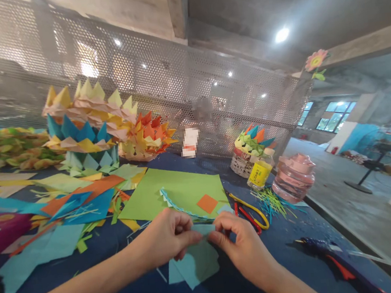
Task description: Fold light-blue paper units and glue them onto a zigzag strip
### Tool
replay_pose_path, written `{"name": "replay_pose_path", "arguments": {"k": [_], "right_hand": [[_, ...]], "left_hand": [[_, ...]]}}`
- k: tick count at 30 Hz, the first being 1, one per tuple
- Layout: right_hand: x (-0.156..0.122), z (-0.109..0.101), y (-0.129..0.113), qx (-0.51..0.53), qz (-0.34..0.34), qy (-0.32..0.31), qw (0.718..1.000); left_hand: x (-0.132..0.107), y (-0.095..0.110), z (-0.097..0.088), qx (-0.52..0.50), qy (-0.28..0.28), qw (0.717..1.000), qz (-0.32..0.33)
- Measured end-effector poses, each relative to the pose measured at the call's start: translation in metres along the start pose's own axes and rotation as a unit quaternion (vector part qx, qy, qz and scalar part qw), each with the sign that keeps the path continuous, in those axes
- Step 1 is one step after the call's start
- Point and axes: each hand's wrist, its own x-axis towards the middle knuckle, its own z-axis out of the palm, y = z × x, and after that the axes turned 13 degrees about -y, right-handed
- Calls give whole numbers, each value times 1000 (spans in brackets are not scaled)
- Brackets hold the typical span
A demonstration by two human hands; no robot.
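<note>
Between my two hands is a small light-blue piece of paper [204, 228], pinched at both ends. My left hand [169, 235] grips its left end with thumb and curled fingers. At its right end, the thumb and fingers of my right hand [241, 240] close on it. Below the hands lie loose light-blue paper squares [199, 265] on the dark blue table. Just beyond, a pleated light-blue paper strip [174, 204] rests on a green sheet [175, 184], beside an orange paper square [207, 204].
Yellow-and-red scissors [255, 213] lie right of the sheet. A glue gun [333, 255] is at the right; a pink water bottle [294, 178] and a yellow-labelled bottle [260, 174] stand behind. Folded-paper crowns [87, 136] and paper scraps [80, 198] fill the left.
</note>
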Motion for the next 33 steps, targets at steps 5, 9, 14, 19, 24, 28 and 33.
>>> {"name": "replay_pose_path", "arguments": {"k": [5,9,14,19,24,28,33], "right_hand": [[-1,1,-2,-50,-11,-10,999],[0,-3,2,-63,-39,1,997],[6,-9,19,-93,-29,69,993],[18,-3,22,-157,-16,48,986],[31,7,21,-228,-23,27,973],[34,4,26,-223,-22,36,974],[31,-9,30,-116,-29,92,988]], "left_hand": [[-1,2,0,69,12,998,0],[-1,2,-5,64,23,998,17],[-3,0,-11,102,-32,994,9],[-1,-5,-9,148,-4,989,-23],[7,-12,-26,178,156,971,10],[12,-22,-51,139,265,954,24],[15,-29,-74,31,331,943,23]]}}
